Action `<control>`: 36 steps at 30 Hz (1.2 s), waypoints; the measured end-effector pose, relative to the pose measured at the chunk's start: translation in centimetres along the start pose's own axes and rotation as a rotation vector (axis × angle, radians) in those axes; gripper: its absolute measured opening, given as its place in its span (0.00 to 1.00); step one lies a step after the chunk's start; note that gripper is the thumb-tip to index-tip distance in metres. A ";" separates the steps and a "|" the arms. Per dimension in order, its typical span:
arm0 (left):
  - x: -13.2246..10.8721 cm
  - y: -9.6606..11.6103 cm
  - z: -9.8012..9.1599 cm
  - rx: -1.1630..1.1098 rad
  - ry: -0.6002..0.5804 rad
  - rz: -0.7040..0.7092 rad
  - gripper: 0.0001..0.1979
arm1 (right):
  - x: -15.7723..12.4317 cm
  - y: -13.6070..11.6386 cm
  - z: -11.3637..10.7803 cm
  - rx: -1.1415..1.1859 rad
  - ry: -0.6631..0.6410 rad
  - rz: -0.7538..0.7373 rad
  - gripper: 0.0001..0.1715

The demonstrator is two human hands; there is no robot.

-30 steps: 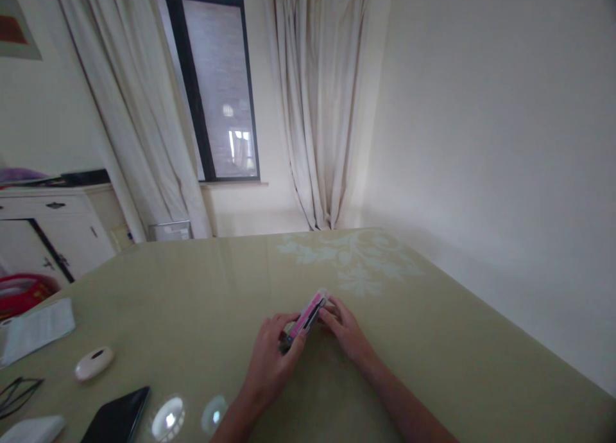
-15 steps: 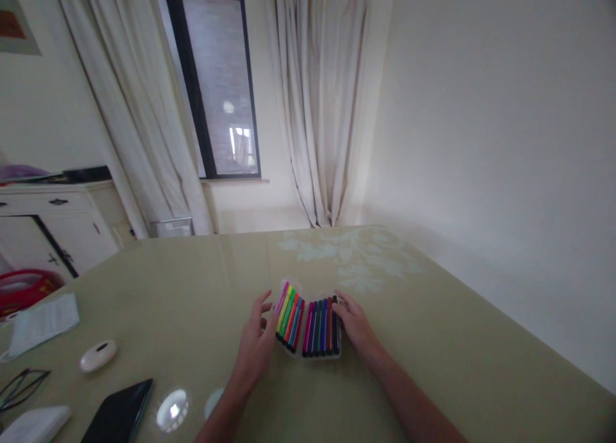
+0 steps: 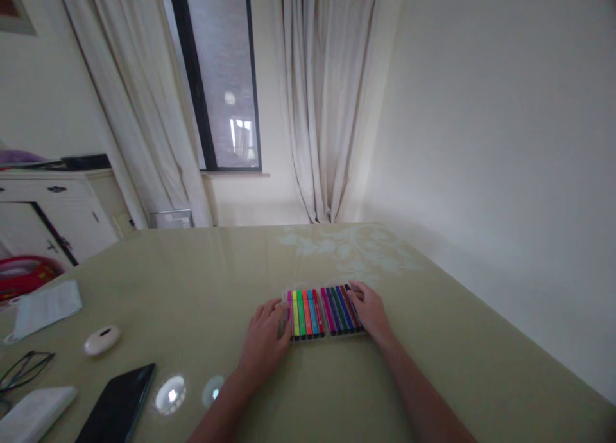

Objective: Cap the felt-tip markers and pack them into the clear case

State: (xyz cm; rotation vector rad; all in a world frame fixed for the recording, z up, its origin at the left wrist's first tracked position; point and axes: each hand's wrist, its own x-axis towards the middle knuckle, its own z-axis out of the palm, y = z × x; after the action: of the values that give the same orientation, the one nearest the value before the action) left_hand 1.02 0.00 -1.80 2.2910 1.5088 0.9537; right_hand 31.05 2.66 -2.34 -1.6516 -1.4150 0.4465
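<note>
A clear plastic marker case [image 3: 332, 337] lies opened out on the table in front of me, its two halves side by side. The left half holds bright markers [image 3: 305, 314] in pink, yellow, green, orange, blue and red. Darker markers [image 3: 339, 309] in magenta, green, blue, brown and black fill the right half. My left hand [image 3: 264, 337] is closed on the case's left edge, thumb towards me. At the opposite edge, my right hand [image 3: 373, 311] grips the case with its fingers curled over the end markers.
On the left of the glossy table [image 3: 192, 263] are a black phone-like slab [image 3: 115, 401], a white box [image 3: 38, 414], glasses [image 3: 26, 369], a white oval device [image 3: 102, 340] and a pale face mask [image 3: 48, 308]. A wall [image 3: 505, 173] borders the right side.
The two halves of the case, tilted towards each other before, now lie flatter and nearly in line. My hands have moved apart, the right one farther right. The view has shifted slightly.
</note>
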 end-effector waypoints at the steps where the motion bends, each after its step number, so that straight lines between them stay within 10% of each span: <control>1: 0.0 0.2 0.0 0.015 -0.031 0.033 0.17 | -0.1 -0.3 -0.2 -0.076 0.015 -0.031 0.20; 5: -0.2 0.5 -0.1 0.021 -0.169 0.133 0.24 | -1.2 -3.1 0.1 -0.328 0.050 -0.226 0.19; 14: 0.0 1.7 -1.1 0.023 -0.295 0.152 0.22 | -1.3 -10.4 8.1 -0.527 -0.379 -0.467 0.13; 36: 0.2 1.6 -0.9 -0.006 -0.349 0.053 0.22 | 0.0 -9.3 9.9 -0.358 -0.292 -0.432 0.13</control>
State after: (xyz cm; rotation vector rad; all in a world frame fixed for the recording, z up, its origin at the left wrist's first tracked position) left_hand 1.71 -0.68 -0.19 2.3512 1.3017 0.5296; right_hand 18.05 6.07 -0.23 -1.5281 -2.1099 0.1943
